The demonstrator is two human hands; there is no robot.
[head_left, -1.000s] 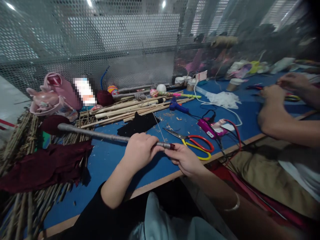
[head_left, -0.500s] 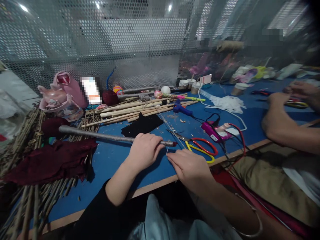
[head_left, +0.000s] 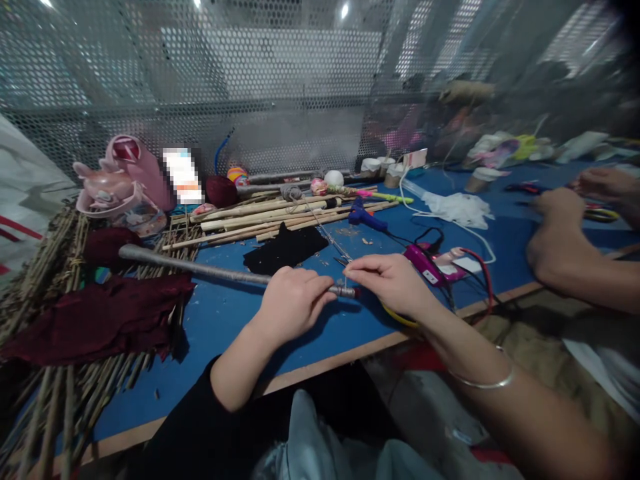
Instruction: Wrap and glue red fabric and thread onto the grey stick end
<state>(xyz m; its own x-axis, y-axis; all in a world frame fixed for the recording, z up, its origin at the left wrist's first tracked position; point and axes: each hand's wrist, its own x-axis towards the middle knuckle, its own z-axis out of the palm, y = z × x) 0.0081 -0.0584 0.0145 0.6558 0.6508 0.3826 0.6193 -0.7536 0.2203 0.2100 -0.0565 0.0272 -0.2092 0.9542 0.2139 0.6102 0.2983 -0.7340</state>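
My left hand [head_left: 295,300] is closed round a grey stick [head_left: 200,267] near its right end. The stick slants across the table, and its far end rests by a dark red ball [head_left: 113,247]. A thin pale thread runs from the stick's tip up to my right hand [head_left: 387,280], whose thumb and fingers pinch it just above the tip. Scissors lie under my right hand; only a bit of their yellow handle [head_left: 400,317] and the blade tip show. A black cloth piece [head_left: 285,250] lies beyond my left hand.
Dark red cloth [head_left: 100,320] covers a bundle of twigs [head_left: 65,413] at left. Peeled sticks [head_left: 265,217], a blue glue gun [head_left: 367,215] and a purple power strip [head_left: 425,265] lie further back. At right, a co-worker's forearm [head_left: 575,253] rests over the table.
My right hand has risen from below the stick's tip to above it, carrying the thread over and now covering most of the scissors. My left hand keeps its hold on the stick.
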